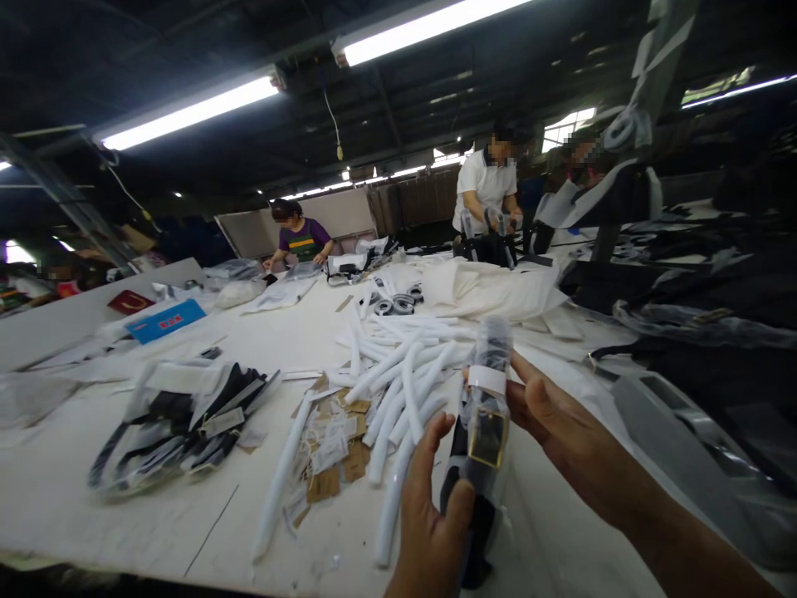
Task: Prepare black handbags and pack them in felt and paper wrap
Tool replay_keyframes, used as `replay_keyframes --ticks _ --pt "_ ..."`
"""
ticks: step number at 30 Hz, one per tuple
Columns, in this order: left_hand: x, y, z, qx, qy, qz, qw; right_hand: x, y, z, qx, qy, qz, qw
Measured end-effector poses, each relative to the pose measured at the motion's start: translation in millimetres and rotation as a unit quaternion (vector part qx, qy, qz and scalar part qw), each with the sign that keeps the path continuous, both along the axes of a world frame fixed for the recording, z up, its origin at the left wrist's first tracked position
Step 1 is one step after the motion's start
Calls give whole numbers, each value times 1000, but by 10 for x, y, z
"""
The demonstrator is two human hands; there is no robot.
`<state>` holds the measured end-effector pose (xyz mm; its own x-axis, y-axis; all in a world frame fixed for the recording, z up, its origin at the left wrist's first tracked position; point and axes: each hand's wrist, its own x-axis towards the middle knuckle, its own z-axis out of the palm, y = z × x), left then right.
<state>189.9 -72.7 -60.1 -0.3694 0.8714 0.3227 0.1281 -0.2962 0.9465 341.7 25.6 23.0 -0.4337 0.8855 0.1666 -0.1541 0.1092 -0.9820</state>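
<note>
In front of me a dark strap (486, 482), wrapped in clear plastic film, stands roughly upright. It has a gold rectangular buckle (489, 437) and a white band (486, 379) around its upper part. My left hand (429, 519) is closed on the strap's lower left side. From the right, my right hand (560, 428) holds it near the white band, fingertips partly hidden behind it. Left of my hands lie white foam tubes (398, 382) in a loose heap, with brown card tags (324, 484) and small clear packets beside them.
A plastic-wrapped black bag (180, 419) lies on the white table (249, 531) at left. Behind it is a blue box (165, 321). Rolled straps (392, 306) and white cloth (491, 289) lie farther back. Dark bags (697, 399) crowd the right. Two people work across the table.
</note>
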Motion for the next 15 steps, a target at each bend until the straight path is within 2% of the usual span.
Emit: replay_keyframes --ticks 2,5,7,10,12,15 --pt "33 -37 -161 -22 5 -18 1000 85 84 -114 13 -36 -18 999" --pt "125 -46 -319 -73 1 1 997 207 232 -367 33 -92 -131 987" --pt "184 -18 -387 -95 -1 27 995 258 292 -554 17 -119 -176 977" --pt "270 52 -464 -90 -2 38 995 261 286 -774 -35 -137 -131 981" --pt "334 101 -490 -77 2 27 997 238 246 -848 -48 -143 -98 984" --pt "380 162 -461 -48 5 -10 999 279 210 -897 -23 -186 -124 974"
